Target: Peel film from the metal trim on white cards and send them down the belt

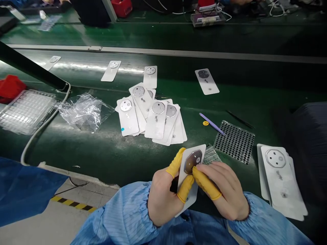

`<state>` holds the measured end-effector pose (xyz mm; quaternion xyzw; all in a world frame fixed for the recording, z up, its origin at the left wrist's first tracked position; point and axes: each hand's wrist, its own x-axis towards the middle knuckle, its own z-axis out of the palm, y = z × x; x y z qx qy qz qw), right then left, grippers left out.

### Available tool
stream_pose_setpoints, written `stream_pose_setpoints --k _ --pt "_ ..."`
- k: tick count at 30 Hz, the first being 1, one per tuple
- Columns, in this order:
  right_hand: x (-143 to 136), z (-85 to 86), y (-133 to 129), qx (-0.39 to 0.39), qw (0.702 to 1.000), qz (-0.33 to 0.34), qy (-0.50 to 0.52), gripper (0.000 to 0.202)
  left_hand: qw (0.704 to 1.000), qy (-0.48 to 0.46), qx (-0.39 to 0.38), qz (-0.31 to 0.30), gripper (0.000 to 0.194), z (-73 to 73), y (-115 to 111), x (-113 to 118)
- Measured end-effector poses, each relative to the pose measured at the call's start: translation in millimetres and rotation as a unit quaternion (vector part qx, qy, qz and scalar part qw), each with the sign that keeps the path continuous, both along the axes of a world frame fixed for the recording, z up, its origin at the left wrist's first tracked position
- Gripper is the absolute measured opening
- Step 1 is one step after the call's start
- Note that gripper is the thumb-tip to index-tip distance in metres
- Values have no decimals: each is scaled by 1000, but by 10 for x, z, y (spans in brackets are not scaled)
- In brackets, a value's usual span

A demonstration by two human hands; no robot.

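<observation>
At your chest, held panel: the white panel [193, 197] stands tilted above the counter [122, 156], its dark octagon [189, 161] turned up, likely so you can see and reach it.
Left hand: your left hand [162, 197] pinches the panel's left side, covered thumb across the front, seemingly to steady it.
Right hand: your right hand [231, 194] has its fingers bunched at the octagon; whether they pinch anything, you cannot tell.
Textured clear sheet: it [213, 154] lies just beyond your right hand, partly hidden.
Right stack: overlapping panels [283, 180] lie face up, perhaps to keep them within reach.
Dotted sheet: purple tweezers [211, 123] rest partly on this sheet [236, 141], beside a yellow disc [205, 123].
Centre pile: fanned panels [155, 126] cover one another, hiding several faces.
Far row: spaced panels [150, 81] lie singly; the leftmost is washed by glare.
</observation>
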<state>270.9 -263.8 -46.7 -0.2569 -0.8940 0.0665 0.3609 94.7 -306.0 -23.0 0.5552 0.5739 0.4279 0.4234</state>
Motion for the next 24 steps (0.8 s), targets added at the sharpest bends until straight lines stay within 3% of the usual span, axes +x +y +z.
stream_pose_setpoints --k 9,18,24 --pt "-13 -13 -154 -23 994 -13 -110 30 1000 -7 1 14 48 -33 -36 50" --pt "-122 -168 -177 -106 994 21 -20 56 995 -76 -7 68 31 -158 -84 101" --pt "-49 -138 -144 -111 994 -5 20 61 980 -184 -20 73 32 -81 -4 119"
